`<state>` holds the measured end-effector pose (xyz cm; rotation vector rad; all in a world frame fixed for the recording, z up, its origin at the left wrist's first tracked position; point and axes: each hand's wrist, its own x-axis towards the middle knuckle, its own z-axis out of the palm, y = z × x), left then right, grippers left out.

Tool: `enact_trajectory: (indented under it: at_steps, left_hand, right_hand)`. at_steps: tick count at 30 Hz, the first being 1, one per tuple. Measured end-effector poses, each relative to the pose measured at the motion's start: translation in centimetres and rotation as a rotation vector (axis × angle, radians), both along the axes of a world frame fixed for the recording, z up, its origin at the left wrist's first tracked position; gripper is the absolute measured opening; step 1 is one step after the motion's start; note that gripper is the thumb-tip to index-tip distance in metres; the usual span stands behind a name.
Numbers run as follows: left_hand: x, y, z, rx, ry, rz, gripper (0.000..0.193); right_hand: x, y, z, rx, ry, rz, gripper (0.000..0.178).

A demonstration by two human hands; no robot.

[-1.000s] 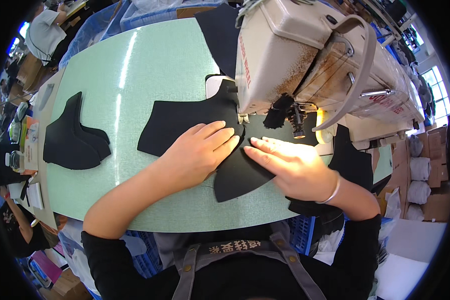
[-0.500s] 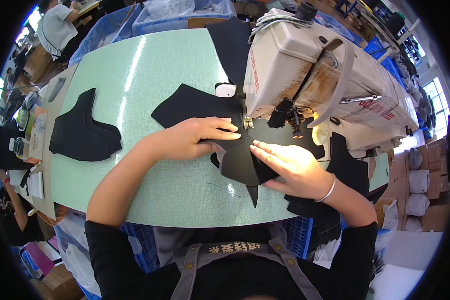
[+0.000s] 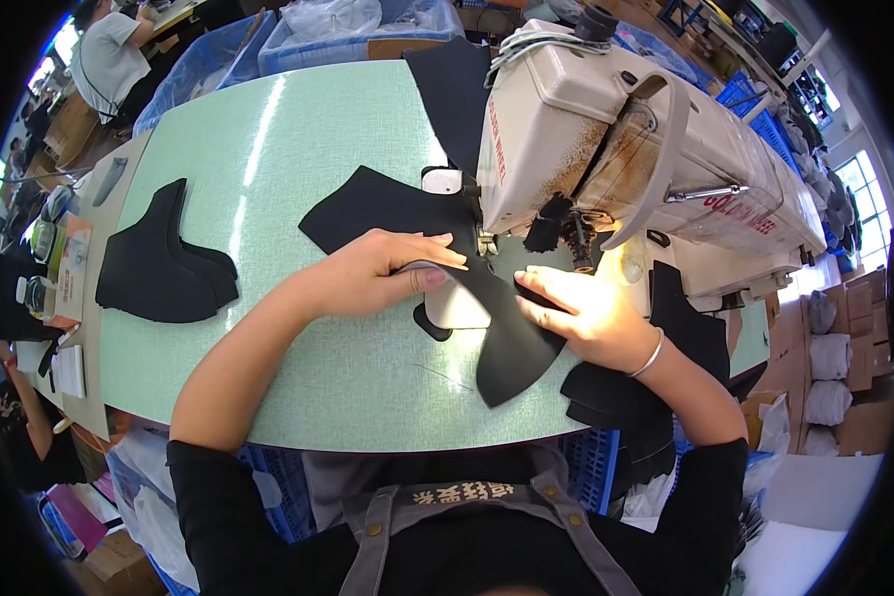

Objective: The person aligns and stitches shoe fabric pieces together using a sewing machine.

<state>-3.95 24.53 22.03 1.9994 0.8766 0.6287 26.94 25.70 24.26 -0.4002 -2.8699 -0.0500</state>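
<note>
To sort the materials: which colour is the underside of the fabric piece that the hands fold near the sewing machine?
Light grey underside on the black fabric piece, seen in the head view.

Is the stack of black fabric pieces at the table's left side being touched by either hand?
No: the stack of black fabric pieces lies apart, while the left hand and right hand hold a black fabric piece by the sewing machine.

I wear a black top with sleeves pushed up, a grey apron [image 3: 467,526] with brass snaps, and a silver bangle [image 3: 652,355] on my right wrist.
</note>
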Motion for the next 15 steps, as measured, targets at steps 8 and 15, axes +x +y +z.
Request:
enact_trajectory:
  at_steps: [8,15]
  left_hand:
    - [3.8,-3.3,1.0,0.411,0.406,0.078,0.066]
    - [4.4,-4.1,0.3,0.450,0.499,0.102,0.077]
  right_hand:
    - [-1.3,-0.7,-0.2,-0.288,0.062,-0.126,0.058]
    - [-1.4,-0.4,-0.9,-0.099,-0.053,-0.154,0.063]
